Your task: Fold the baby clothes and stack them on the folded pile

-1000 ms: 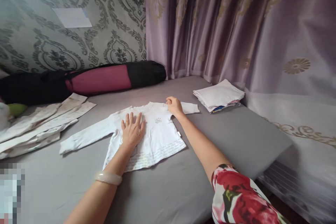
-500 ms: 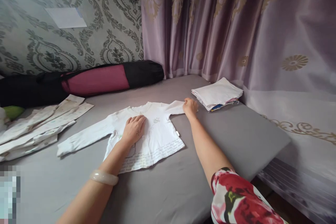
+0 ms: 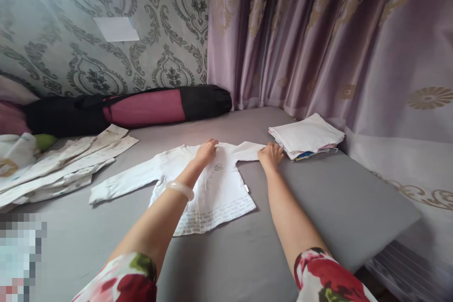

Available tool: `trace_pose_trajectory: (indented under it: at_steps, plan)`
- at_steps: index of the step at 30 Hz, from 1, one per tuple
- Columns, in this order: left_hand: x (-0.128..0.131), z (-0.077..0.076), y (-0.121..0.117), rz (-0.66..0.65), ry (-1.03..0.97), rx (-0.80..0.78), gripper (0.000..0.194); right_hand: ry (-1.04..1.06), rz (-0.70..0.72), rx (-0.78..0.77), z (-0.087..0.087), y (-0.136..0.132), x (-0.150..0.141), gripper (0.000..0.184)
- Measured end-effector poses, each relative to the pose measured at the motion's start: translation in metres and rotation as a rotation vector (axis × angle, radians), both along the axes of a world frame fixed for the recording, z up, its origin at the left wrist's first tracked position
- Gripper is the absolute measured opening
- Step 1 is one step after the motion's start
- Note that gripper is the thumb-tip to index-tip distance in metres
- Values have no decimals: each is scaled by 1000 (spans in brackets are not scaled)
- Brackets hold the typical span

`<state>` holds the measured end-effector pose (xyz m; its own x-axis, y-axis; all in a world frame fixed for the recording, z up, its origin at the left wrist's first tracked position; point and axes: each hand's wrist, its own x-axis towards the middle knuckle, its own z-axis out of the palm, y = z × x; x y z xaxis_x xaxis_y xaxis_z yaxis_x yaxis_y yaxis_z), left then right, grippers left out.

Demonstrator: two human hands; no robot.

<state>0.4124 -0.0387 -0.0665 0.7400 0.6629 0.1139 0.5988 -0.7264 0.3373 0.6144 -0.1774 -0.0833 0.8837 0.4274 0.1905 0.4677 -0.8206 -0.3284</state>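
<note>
Head: left hand [image 3: 206, 152] farther up shirt [image 3: 222, 188]

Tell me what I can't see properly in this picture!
All in the head view:
Part of the white shirt: hidden behind the left forearm.
The end of one sleeve: covered by the right hand.
The lettering near the hem: too small to read.
How many cloths the folded pile has: its top layer hides most of them.
The bottom-left patch: blurred into squares and cut off by the edge.
</note>
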Motion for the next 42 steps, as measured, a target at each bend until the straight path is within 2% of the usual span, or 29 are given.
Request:
trace_pose_trajectory:
  at_steps: [4, 7, 13, 17, 21, 23, 27, 29, 32, 34, 37, 42]
  plan:
    - [23, -6, 9, 2, -32, -62, 47, -5, -38, -10, 1, 0, 1, 37]
    - [33, -11, 13, 17, -28, -78, 44, 3, -48, -12, 4, -1, 2, 37]
    - [37, -17, 11, 133, -32, -112, 31, 30, -42, 22, 17, -3, 3, 34]
    - [38, -14, 8, 227, -58, -123, 31, 192, 12, 117, 30, -6, 17, 38]
    - [43, -16, 5, 298, -79, -136, 31, 280, 53, 283, 41, -11, 38, 35]
    - [47, -20, 3, 324, -96, -135, 31, 351, 87, 442, 46, -14, 45, 33]
    - [51, -27, -3, 359, -138, -102, 29, 624, 228, 794, 61, -19, 43, 33]
    - [52, -28, -7, 372, -151, -77, 27, 737, 282, 878, 69, -19, 37, 33]
    - [53, -26, -10, 397, -162, -29, 28, 808, 304, 923, 78, -18, 27, 31]
    - [53, -26, -10, 349, -132, 4, 30, 830, 302, 964, 80, -15, 23, 29]
    - [49, -28, -7, 203, -67, 54, 30, 864, 289, 1015, 81, -13, 20, 26]
    - [34, -34, -6, 69, -51, 74, 30, 911, 260, 977, 83, -12, 19, 22]
